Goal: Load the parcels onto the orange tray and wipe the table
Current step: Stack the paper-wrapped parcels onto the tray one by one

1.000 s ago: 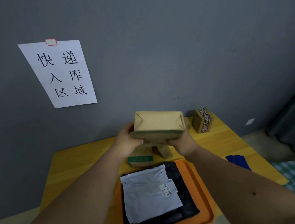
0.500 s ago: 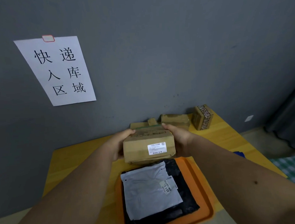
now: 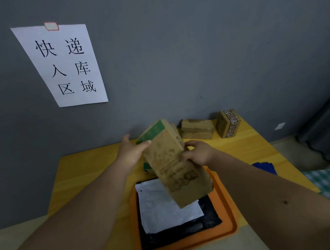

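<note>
**Both hands on a tilted cardboard box above the tray**

Holding a long cardboard box between my two hands: my left hand lies with fingers spread against its upper end, thumb on the green-taped edge, and my right hand curls its fingers on the right side. The box tilts, its lower end over the orange tray. Dark print on its face is too blurred to read.

On the tray lie a white mailer bag on a black bag. At 12 o'clock from the tray, by the wall, sit a brown parcel and, at 1 o'clock, a small patterned box. A blue cloth lies at 3 o'clock on the yellow table. A wall sign at 10 o'clock reads 快递入库区域.
</note>
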